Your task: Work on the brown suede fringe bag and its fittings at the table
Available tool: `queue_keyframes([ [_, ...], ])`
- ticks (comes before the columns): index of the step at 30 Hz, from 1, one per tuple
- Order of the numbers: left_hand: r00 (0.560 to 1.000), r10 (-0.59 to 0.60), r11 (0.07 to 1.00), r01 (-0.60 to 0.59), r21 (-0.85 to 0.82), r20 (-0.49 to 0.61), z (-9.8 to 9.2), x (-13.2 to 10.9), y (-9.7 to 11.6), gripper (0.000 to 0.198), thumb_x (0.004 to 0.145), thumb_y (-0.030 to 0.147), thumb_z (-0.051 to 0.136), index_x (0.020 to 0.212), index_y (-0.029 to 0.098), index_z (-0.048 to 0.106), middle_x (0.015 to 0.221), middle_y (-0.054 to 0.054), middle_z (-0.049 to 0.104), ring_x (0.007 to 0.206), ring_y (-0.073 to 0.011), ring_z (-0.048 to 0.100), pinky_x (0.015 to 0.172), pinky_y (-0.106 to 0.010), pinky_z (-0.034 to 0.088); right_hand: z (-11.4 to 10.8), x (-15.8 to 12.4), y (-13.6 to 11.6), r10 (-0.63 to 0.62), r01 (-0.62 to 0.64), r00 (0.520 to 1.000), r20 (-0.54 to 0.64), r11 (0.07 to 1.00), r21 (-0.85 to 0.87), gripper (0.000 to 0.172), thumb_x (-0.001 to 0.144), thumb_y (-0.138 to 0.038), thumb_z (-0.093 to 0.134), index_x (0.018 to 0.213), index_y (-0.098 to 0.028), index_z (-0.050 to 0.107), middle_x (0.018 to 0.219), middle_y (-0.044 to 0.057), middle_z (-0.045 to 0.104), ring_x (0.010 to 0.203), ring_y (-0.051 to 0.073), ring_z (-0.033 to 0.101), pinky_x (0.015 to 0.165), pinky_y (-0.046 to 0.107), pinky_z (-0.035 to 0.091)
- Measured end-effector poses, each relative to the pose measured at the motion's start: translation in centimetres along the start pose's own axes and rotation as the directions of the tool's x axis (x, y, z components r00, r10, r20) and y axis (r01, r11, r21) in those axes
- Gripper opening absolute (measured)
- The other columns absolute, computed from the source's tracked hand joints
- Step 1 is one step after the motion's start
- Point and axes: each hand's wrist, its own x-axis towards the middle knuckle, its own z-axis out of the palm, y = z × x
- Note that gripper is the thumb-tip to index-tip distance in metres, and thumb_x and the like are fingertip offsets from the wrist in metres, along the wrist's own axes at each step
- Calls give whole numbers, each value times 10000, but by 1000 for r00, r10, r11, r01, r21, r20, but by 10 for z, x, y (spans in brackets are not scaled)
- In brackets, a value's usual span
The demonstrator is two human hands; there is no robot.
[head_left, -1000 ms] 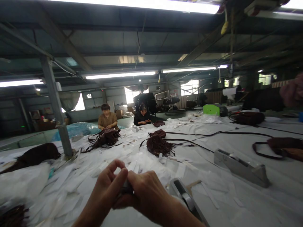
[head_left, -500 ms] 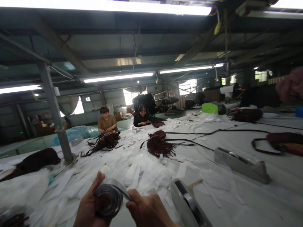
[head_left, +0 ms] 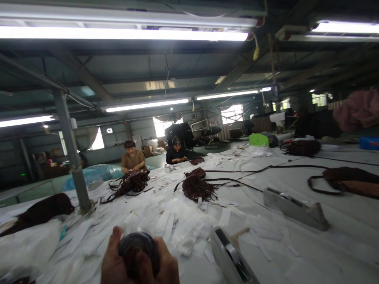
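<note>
At the bottom edge, my left hand (head_left: 114,262) and my right hand (head_left: 161,266) are wrapped together round a grey roll of tape (head_left: 137,246). The left thumb runs up the roll's left side and the right fingers cover its lower right. Only the tops of both hands show. Just right of them a metal tape dispenser (head_left: 232,254) lies on the white table (head_left: 325,252). Several white paper strips (head_left: 174,219) are heaped beyond my hands.
A second tape dispenser (head_left: 293,207) lies further right. A brown fringed bag (head_left: 197,185) with long straps sits mid-table, other brown bags (head_left: 349,179) at the right and left. A steel post (head_left: 72,157) rises at the left. Two people (head_left: 132,156) sit working at the far edge.
Both hands have dropped toward the bottom edge with the roll. Half a second ago a strip of tape was pulled out to the right; now the hands are closed round the roll.
</note>
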Motion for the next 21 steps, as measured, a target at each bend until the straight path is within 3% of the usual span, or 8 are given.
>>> queue_keyframes([
  [2, 998, 59, 997, -59, 55, 2, -9, -1, -14, 304, 751, 492, 669, 776, 210, 558, 470, 58, 571, 411, -150, 552, 403, -227, 443, -6, -1, 2, -42, 39, 999, -28, 993, -107, 441, 890, -581, 322, 860, -194, 531, 559, 13, 622, 452, 154, 595, 374, 207, 331],
  [4, 996, 26, 990, -38, 133, 87, -15, -2, -21, 448, 730, 634, 614, 909, 225, 574, 458, 52, 574, 382, -154, 522, 381, -227, 401, -21, 0, 5, -147, 178, 983, 108, 908, -379, 278, 889, -455, 445, 885, -190, 532, 591, 20, 675, 486, 188, 651, 401, 227, 332],
  [7, 937, -51, 894, -111, 433, 346, -19, -7, -18, 522, 706, 687, 601, 870, 192, 627, 439, 9, 568, 361, -133, 470, 371, -202, 319, -47, 0, 5, -218, 504, 852, 476, 589, -632, 126, 802, -235, 621, 881, -175, 543, 627, 18, 708, 502, 223, 677, 400, 272, 276],
  [9, 888, -32, 809, -246, 533, 458, -17, -13, -10, 434, 685, 603, 690, 722, 173, 640, 454, 5, 547, 389, -113, 457, 378, -188, 300, -59, 1, 1, -235, 615, 772, 591, 514, -598, 147, 814, -240, 640, 905, -172, 548, 681, 16, 722, 538, 218, 689, 411, 287, 271],
  [11, 892, 1, 821, -258, 509, 451, -12, -20, -1, 381, 660, 530, 748, 672, 173, 614, 446, 31, 505, 378, -92, 425, 364, -175, 282, -64, 2, -7, -243, 585, 788, 566, 584, -562, 277, 826, -417, 662, 929, -187, 548, 746, 13, 732, 623, 220, 709, 457, 275, 314],
  [15, 978, 20, 954, -80, 289, 206, -1, -29, 9, 423, 637, 503, 781, 832, 194, 566, 442, 94, 463, 330, -68, 384, 335, -147, 284, -56, 1, -22, -155, 357, 910, 385, 763, -538, 497, 763, -708, 557, 823, -215, 530, 665, 3, 705, 626, 234, 701, 491, 258, 312],
  [19, 998, -37, 993, 42, 112, -44, 2, -26, -3, 500, 678, 523, 747, 995, 194, 545, 531, 67, 554, 416, -112, 511, 413, -196, 437, -47, -1, -24, -67, 185, 965, 254, 861, -473, 464, 914, -624, 308, 828, -210, 499, 631, 36, 682, 586, 224, 676, 474, 257, 283],
  [21, 998, -53, 990, 56, 133, -24, -1, -25, -15, 573, 703, 616, 673, 1061, 196, 518, 533, 42, 580, 434, -142, 535, 421, -220, 444, -49, -2, -21, -29, 155, 967, 253, 854, -496, 399, 937, -527, 285, 830, -204, 493, 634, 54, 683, 594, 241, 679, 473, 266, 266],
])
